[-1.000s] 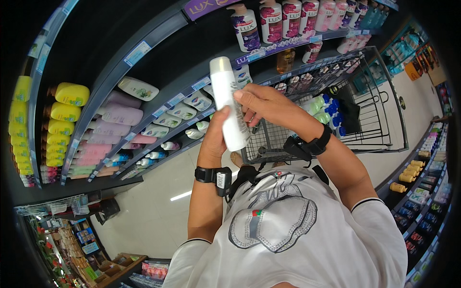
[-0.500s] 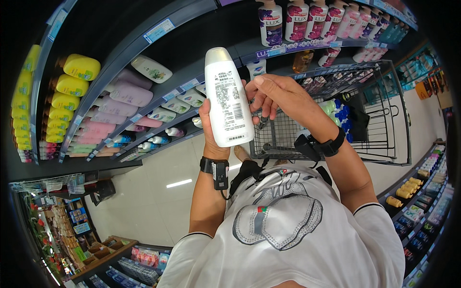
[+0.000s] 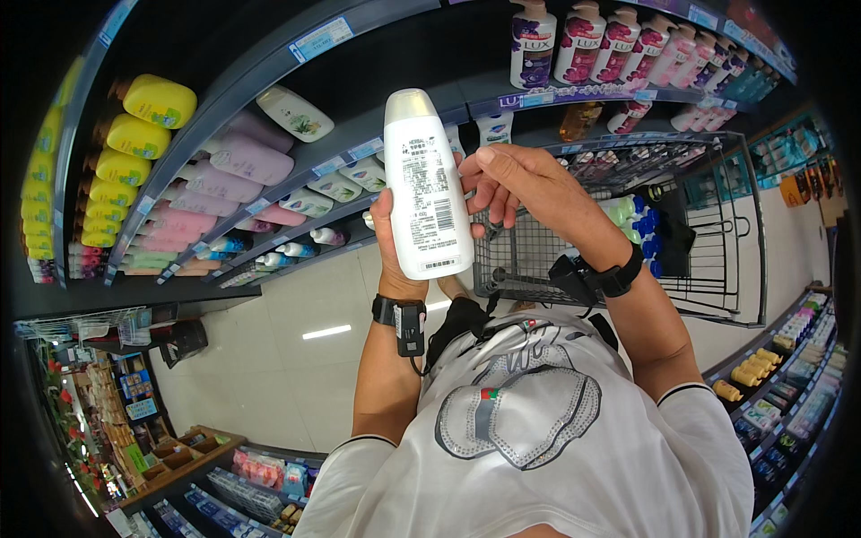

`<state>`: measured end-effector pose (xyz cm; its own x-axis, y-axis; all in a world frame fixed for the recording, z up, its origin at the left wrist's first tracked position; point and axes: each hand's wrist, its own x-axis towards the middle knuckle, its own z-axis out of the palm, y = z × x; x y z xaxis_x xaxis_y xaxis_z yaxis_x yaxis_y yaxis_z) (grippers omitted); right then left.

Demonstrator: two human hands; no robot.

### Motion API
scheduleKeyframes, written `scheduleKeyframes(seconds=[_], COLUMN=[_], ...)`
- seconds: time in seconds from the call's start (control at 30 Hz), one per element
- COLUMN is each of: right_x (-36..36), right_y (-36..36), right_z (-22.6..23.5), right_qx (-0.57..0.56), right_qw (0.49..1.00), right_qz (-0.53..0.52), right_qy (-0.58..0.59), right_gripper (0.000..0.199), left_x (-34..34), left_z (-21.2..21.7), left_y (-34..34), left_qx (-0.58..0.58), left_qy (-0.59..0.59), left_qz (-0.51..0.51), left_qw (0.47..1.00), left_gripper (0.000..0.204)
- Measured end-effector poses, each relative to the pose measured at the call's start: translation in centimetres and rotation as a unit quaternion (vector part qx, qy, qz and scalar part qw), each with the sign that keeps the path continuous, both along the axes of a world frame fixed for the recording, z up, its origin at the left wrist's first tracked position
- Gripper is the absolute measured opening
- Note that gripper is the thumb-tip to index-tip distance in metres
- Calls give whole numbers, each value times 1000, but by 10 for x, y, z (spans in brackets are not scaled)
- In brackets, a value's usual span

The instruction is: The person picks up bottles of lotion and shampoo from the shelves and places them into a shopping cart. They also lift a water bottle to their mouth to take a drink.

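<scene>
The white bottle (image 3: 426, 184) stands upright in mid-air, cap up, its printed back label facing the camera, held in front of the shelves (image 3: 269, 134). The left hand (image 3: 387, 242) grips it from behind and below, fingers closed around its lower half; only the thumb side shows. The right hand (image 3: 520, 184) touches the bottle's right edge, fingers (image 3: 489, 160) curled loosely against it; how firmly they grip is hard to tell. Each wrist wears a black band. Just behind the hands is a wire cart (image 3: 628, 233), its rim close under the right forearm, with green and blue items inside. To the left, yellow bottles (image 3: 134, 134) and pink packs (image 3: 247, 161) fill the shelves. Bare pale floor (image 3: 287, 359) lies open below the left forearm, between shelves and cart.
</scene>
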<state>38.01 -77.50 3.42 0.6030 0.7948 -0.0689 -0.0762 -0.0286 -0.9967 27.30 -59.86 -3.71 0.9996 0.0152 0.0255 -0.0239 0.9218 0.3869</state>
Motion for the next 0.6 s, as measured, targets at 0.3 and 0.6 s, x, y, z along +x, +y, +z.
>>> scheduleKeyframes(seconds=[0.3,0.6], right_x=[6,18], right_y=[24,76], right_z=[-15,-50], right_qx=[-23,-120], right_qw=[999,992], right_qz=[31,45], right_qy=[10,16], right_gripper=[52,63], left_x=[-10,-8], left_z=[-5,-13], left_y=[20,42], left_qx=[88,482], left_qy=[43,164], left_qz=[32,71], left_qw=[995,857], left_gripper=[95,98])
